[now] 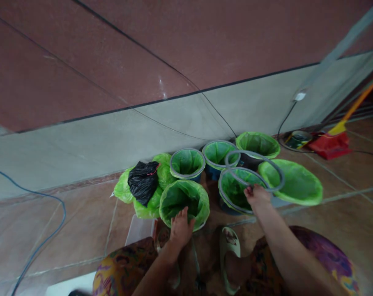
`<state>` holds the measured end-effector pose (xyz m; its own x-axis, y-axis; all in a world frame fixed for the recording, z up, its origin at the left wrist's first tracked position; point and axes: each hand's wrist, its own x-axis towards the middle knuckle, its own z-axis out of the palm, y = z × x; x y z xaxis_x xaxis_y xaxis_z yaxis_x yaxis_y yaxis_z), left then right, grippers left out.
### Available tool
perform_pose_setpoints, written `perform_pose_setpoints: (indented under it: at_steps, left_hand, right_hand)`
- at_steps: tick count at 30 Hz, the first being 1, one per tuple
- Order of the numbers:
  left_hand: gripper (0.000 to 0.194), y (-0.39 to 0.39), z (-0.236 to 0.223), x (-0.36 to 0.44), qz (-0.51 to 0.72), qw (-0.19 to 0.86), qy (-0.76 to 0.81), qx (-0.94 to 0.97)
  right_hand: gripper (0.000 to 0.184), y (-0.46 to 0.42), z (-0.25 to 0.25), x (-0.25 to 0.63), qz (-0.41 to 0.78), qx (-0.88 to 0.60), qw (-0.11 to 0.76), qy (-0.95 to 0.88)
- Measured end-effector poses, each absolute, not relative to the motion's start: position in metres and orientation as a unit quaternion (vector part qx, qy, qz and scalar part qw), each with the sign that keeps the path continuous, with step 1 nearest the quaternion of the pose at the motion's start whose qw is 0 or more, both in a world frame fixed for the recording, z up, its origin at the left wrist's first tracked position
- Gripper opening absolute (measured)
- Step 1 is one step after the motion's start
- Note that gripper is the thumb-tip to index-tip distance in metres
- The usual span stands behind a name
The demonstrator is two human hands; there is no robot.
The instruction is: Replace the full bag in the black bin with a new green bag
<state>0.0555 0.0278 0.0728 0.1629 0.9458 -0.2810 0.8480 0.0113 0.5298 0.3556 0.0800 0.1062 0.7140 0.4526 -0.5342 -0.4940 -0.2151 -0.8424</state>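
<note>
My left hand (pixel 180 227) rests on the near rim of a small bin lined with a green bag (pixel 184 202); its fingers curl over the rim. My right hand (pixel 256 194) is closed on a grey plastic ring (pixel 254 169), held tilted above two other bins. Right under it stands a green-lined bin with a grey ring fitted on its rim (pixel 234 191). Two more ringed bins (pixel 187 163) (pixel 217 153) stand behind, by the wall. Two bins with loose green liners (pixel 258 144) (pixel 293 183) stand to the right.
A black bag (pixel 142 181) lies on green bags left of the bins. A blue cable (pixel 51 230) loops over the tiled floor at left. A red dustpan (pixel 330 144) and a cable roll (pixel 297 139) sit at right by the wall. My sandalled foot (pixel 229 246) is below.
</note>
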Motion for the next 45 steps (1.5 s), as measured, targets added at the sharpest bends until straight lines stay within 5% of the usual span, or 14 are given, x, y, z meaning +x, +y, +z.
perform_pose_setpoints:
  at_steps: [7, 13, 21, 45]
  left_hand:
    - [0.069, 0.084, 0.137, -0.011, 0.413, 0.576, 0.620, 0.336]
    - [0.023, 0.087, 0.125, -0.045, 0.246, 0.457, 0.722, 0.458]
    - [0.017, 0.118, 0.095, -0.046, 0.119, 0.348, 0.755, 0.543]
    - [0.017, 0.124, 0.035, -0.039, 0.084, 0.328, 0.794, 0.505]
  right_hand:
    - [0.016, 0.016, 0.082, 0.231, 0.542, -0.654, 0.467, -0.245]
    - [0.017, 0.027, 0.051, 0.219, 0.400, -0.765, 0.139, -0.486]
    - [0.031, 0.053, 0.049, 0.212, 0.216, -0.804, -0.022, -0.554]
    - [0.032, 0.064, 0.025, 0.204, 0.264, -0.802, -0.060, -0.532]
